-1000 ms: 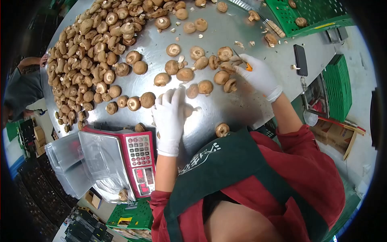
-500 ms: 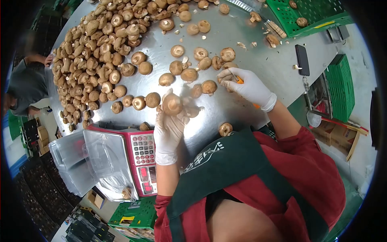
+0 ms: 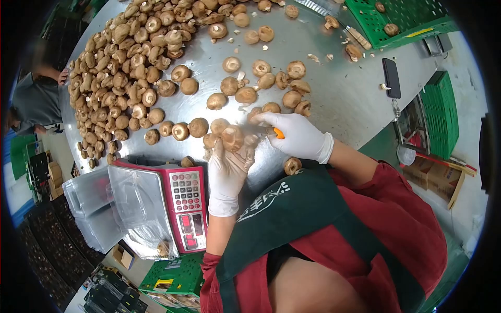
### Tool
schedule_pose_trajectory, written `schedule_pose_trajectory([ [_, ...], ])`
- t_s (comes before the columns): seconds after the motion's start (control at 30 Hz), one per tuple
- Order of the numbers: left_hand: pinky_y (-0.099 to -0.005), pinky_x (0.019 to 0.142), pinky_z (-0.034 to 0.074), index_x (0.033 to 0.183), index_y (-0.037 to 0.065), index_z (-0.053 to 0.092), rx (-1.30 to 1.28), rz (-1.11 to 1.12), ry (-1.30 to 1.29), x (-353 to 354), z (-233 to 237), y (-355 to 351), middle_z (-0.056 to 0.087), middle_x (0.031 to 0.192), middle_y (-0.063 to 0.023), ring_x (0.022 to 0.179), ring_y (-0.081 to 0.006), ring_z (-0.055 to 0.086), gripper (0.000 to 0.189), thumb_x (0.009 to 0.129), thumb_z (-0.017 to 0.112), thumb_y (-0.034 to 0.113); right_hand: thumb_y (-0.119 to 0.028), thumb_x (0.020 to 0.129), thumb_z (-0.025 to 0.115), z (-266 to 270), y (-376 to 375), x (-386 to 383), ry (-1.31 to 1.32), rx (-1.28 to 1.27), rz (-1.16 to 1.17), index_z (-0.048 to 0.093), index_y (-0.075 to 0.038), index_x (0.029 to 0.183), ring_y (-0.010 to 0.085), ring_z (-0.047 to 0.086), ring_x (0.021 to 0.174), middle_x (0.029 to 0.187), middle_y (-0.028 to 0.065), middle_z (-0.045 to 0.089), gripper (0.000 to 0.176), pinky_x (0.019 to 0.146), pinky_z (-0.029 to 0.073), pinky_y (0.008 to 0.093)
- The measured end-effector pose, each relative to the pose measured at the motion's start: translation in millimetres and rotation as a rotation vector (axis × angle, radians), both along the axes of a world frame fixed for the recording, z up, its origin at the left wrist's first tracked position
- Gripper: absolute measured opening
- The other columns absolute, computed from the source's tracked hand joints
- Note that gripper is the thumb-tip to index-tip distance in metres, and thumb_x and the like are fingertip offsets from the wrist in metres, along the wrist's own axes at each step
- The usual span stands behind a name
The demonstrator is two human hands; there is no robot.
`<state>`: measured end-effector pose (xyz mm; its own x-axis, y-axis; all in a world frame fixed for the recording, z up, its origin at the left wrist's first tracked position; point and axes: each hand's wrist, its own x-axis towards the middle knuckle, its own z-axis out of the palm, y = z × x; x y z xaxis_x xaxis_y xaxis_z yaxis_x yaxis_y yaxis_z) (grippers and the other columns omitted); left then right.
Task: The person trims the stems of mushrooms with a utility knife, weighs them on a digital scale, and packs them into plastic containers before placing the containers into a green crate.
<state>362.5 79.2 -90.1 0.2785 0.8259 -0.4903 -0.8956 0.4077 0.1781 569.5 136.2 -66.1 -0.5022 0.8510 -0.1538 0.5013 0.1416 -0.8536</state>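
Observation:
My left hand [image 3: 227,175], in a white glove, is closed around a brown mushroom [image 3: 233,139] with its underside turned up, low over the steel table. Other mushrooms sit right by its fingers, partly hidden. To the right, my gloved right hand [image 3: 300,136] grips a small knife by its orange handle [image 3: 279,133]; its blade is hard to make out. The fingertips of that hand are close to a mushroom [image 3: 271,108] lying on the table. One more mushroom [image 3: 292,166] rests near the apron, just below my right hand.
A large mushroom pile [image 3: 125,73] covers the table's left side. The red scale [image 3: 185,193] stands left of my left arm, plastic trays [image 3: 138,201] upon it. A phone [image 3: 391,78] and green crate [image 3: 402,23] are on the right. Another person [image 3: 37,101] is at far left.
My right hand has moved left and nearer to me with the knife, away from the mushrooms at centre right. My left hand has shifted slightly right, still holding its mushroom.

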Motion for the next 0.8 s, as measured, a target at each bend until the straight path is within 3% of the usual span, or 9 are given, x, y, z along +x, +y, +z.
schedule_pose_trajectory([
  [0.1, -0.0356, 0.084, 0.053, 0.13, 0.005, 0.048, 0.11, 0.023, 0.119, -2.1, -4.0, -1.1, 0.06, 0.121, -0.0114, 0.102, -0.0257, 0.063, 0.038, 0.103, 0.042, 0.033, -0.001, 0.082, 0.058, 5.3, 4.8, 9.8, -0.006, 0.091, -0.023, 0.059, -0.005, 0.122, 0.0315, 0.067, 0.099, 0.11, 0.0173, 0.067, 0.04, 0.083, 0.053, 0.035],
  [0.13, -0.0314, 0.077, 0.05, 0.129, 0.005, 0.049, 0.055, 0.072, 0.307, 2.1, -6.6, -0.4, 0.061, 0.117, -0.0124, 0.102, -0.0212, 0.06, 0.04, 0.104, 0.04, 0.036, -0.002, 0.082, 0.059, 6.5, 8.2, 15.5, -0.01, 0.139, -0.035, 0.06, -0.005, 0.121, 0.0314, 0.067, 0.098, 0.109, 0.0173, 0.067, 0.039, 0.082, 0.053, 0.0348],
  [0.17, -0.0324, 0.091, 0.047, 0.13, 0.003, 0.049, 0.146, 0.097, 0.567, 6.1, -3.9, -4.4, 0.059, 0.118, -0.0115, 0.108, -0.0209, 0.057, 0.039, 0.103, 0.046, 0.03, -0.005, 0.083, 0.059, 3.2, 13.2, 23.9, -0.021, 0.165, -0.112, 0.06, -0.005, 0.119, 0.0317, 0.066, 0.096, 0.106, 0.017, 0.067, 0.036, 0.082, 0.053, 0.0363],
  [0.27, -0.0396, 0.106, 0.038, 0.133, -0.001, 0.047, 0.324, -0.035, 1.442, 17.5, 11.6, -10.3, 0.054, 0.127, -0.0145, 0.117, -0.0287, 0.053, 0.046, 0.092, 0.061, 0.014, -0.011, 0.084, 0.061, -8.2, 33.3, 59.2, -0.046, 0.182, -0.336, 0.062, -0.006, 0.115, 0.0326, 0.065, 0.092, 0.099, 0.0159, 0.066, 0.031, 0.081, 0.052, 0.0386],
  [0.3, -0.0422, 0.108, 0.035, 0.134, 0.001, 0.047, 0.523, -0.224, 1.951, 5.1, -8.6, -16.3, 0.049, 0.134, -0.0189, 0.123, -0.0337, 0.048, 0.054, 0.086, 0.065, 0.014, -0.011, 0.084, 0.061, -6.9, 38.3, 71.0, -0.055, 0.149, -0.41, 0.063, -0.006, 0.115, 0.0328, 0.065, 0.092, 0.1, 0.0154, 0.066, 0.031, 0.081, 0.052, 0.0381],
  [0.37, -0.047, 0.111, 0.031, 0.134, 0.002, 0.047, 0.67, -0.344, 2.154, 14.4, -19.6, -17.2, 0.043, 0.139, -0.0224, 0.128, -0.0388, 0.042, 0.057, 0.082, 0.067, 0.014, -0.011, 0.084, 0.061, -2.9, 47.6, 80.9, -0.066, 0.183, -0.461, 0.063, -0.006, 0.115, 0.0332, 0.064, 0.091, 0.101, 0.0145, 0.066, 0.031, 0.08, 0.052, 0.0374],
  [0.47, -0.0511, 0.111, 0.028, 0.136, 0.002, 0.046, 0.79, -0.418, 2.116, 29.6, -24.3, -14.4, 0.038, 0.143, -0.0232, 0.133, -0.0423, 0.035, 0.06, 0.081, 0.068, 0.013, -0.012, 0.083, 0.062, -8.1, 62.2, 68.9, -0.067, 0.464, -0.326, 0.063, -0.008, 0.115, 0.0313, 0.066, 0.088, 0.102, 0.0119, 0.065, 0.032, 0.075, 0.053, 0.0381],
  [0.6, -0.0477, 0.111, 0.032, 0.134, 0.002, 0.047, 0.794, -0.373, 1.986, 28.6, -19.6, -6.0, 0.042, 0.141, -0.0223, 0.131, -0.0398, 0.04, 0.057, 0.08, 0.065, 0.007, -0.014, 0.082, 0.065, -31.3, 73.6, 27.1, -0.286, 0.447, -0.127, 0.06, -0.011, 0.119, 0.0289, 0.065, 0.084, 0.105, 0.0088, 0.061, 0.038, 0.074, 0.054, 0.0372],
  [0.8, -0.0477, 0.105, 0.039, 0.131, 0.0, 0.051, 0.669, -0.136, 2.257, -6.3, -12.0, -18.2, 0.049, 0.133, -0.022, 0.122, -0.0399, 0.049, 0.053, 0.08, 0.064, 0.006, -0.022, 0.08, 0.069, -34.1, 91.9, 26.1, -0.427, 0.481, -0.111, 0.06, -0.013, 0.112, 0.0293, 0.066, 0.08, 0.098, 0.0072, 0.06, 0.034, 0.071, 0.053, 0.041],
])
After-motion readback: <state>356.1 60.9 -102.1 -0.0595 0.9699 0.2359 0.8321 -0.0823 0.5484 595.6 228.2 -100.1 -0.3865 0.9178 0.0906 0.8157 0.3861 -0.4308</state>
